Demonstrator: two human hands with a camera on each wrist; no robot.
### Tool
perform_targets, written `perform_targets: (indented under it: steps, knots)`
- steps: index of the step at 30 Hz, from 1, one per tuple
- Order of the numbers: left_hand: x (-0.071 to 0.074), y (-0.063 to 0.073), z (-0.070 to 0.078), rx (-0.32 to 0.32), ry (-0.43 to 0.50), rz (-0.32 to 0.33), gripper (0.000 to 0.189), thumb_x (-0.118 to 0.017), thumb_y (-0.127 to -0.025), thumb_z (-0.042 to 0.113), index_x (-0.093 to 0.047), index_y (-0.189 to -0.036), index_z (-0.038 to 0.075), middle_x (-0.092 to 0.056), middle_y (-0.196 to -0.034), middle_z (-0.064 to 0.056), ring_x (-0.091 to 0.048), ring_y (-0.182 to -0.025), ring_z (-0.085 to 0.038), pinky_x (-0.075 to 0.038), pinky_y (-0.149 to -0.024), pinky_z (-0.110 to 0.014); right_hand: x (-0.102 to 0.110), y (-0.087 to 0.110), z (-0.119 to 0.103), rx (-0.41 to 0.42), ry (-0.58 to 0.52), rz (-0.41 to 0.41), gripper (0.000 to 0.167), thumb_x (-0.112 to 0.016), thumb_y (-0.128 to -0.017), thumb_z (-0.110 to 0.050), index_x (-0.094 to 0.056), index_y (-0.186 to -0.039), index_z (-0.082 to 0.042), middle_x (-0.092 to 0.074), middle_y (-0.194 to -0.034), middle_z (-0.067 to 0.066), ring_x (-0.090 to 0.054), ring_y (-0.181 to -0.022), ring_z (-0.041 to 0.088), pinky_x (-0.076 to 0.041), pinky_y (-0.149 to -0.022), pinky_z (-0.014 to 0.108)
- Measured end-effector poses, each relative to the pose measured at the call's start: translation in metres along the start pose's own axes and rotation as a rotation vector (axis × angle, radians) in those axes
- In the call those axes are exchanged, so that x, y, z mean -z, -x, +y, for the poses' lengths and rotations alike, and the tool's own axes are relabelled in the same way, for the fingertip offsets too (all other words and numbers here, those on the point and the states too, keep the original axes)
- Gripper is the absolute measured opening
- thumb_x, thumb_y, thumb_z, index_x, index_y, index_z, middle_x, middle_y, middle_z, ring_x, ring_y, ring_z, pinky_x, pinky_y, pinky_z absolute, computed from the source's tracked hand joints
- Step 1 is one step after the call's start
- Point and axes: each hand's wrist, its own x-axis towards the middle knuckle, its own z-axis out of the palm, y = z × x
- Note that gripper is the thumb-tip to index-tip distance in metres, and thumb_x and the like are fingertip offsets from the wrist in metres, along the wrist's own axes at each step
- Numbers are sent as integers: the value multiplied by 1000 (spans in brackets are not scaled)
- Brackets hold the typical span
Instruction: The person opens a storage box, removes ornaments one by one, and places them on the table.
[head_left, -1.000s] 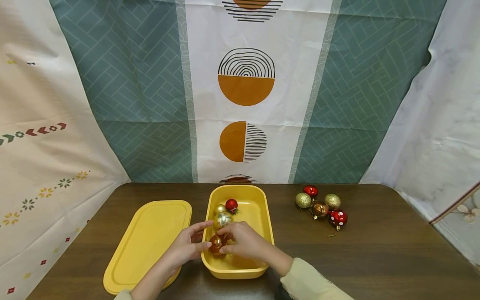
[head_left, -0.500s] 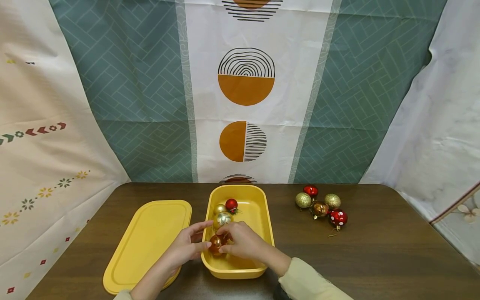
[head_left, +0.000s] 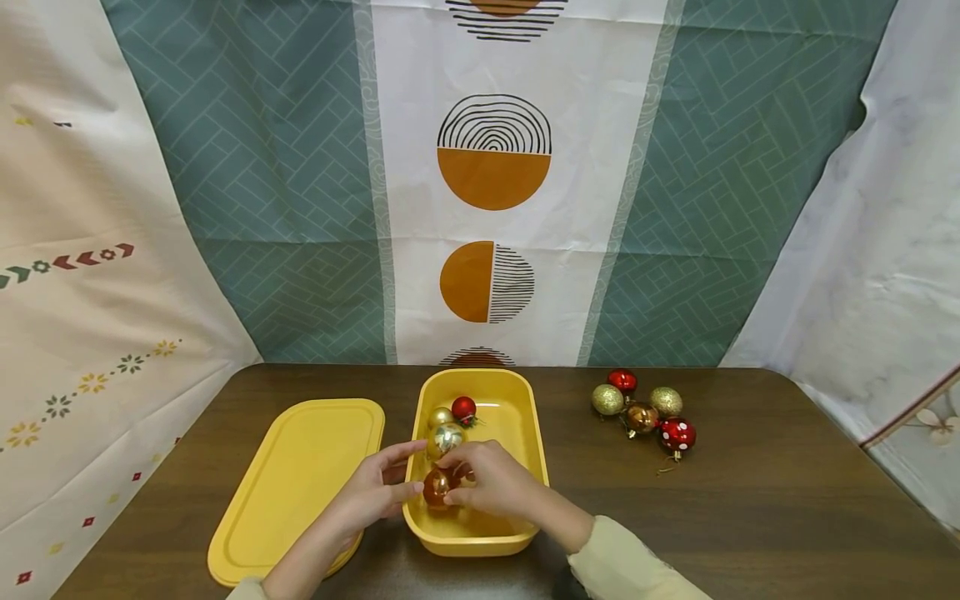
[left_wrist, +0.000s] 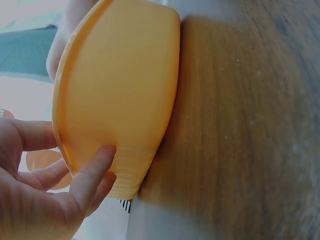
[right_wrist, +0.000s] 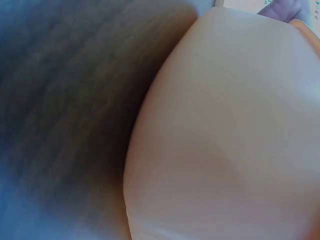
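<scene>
In the head view the right hand (head_left: 487, 481) pinches a glossy amber ball (head_left: 434, 490) left of its thumb (head_left: 459, 497), inside the yellow box (head_left: 474, 547) gripped by the left hand (head_left: 381, 485), whose fingertips (left_wrist: 107, 153) (seen only in the left wrist view) touch its smooth, ribbed wall (left_wrist: 125, 85), the right wrist view catching a bowed flank (right_wrist: 220, 130).

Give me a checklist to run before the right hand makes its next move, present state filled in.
1. Yellow box held: ok; the left hand grips its left wall, some fingers against the outside.
2. Right hand on the amber ball: ok; its fingers curl about it inside the box.
3. Firmness of that grip: cannot tell; the hand partly hides the ball.
4. Lid off: ok; it lies on the table, left of the box.
5. All ornaments in the box: not ok; five ornaments lie to its right.
</scene>
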Motion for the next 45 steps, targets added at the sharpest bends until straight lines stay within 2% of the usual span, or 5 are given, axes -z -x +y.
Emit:
perform_targets:
  steps: [12,19,26,31,45]
  knots:
    - [-1,-1,0,-7,12,-14,52,-57,-85,-1,-40,-134,0,-42,-130,-29,-53,-107,-34,-54,-72,-43,17,13,4,-31,-84,-7,27,-74,-75,-9,-65,-100,-3,-66,-96,4,-61,-82,9,-51,-71,19]
    - [-1,0,0,-18,29,-34,52,-56,-86,-2,-38,-134,-1,-42,-129,-30,-55,-105,-31,-54,-71,-42,35,25,10,5,-116,50,28,-72,-75,-5,-65,-101,0,-65,-98,10,-64,-85,20,-52,-73,22]
    - [-1,-1,-1,-7,21,-22,52,-57,-86,-2,-39,-134,-1,-43,-128,-29,-56,-102,-29,-54,-71,-42,62,44,22,8,-139,137,31,-72,-77,-9,-63,-104,2,-65,-99,12,-64,-87,23,-53,-74,28]
    - [-1,-1,0,-1,20,-16,52,-57,-85,-2,-40,-134,0,-43,-128,-29,-57,-101,-30,-54,-70,-42,83,63,34,-27,-139,197,33,-72,-78,-12,-62,-107,0,-66,-99,9,-64,-88,20,-53,-75,30]
    - [-1,-2,0,14,-5,7,52,-59,-85,-1,-41,-134,1,-46,-127,-28,-57,-101,-28,-54,-70,-42,124,119,73,-242,-62,316,38,-74,-75,-16,-62,-107,1,-65,-98,11,-64,-87,22,-53,-70,24]
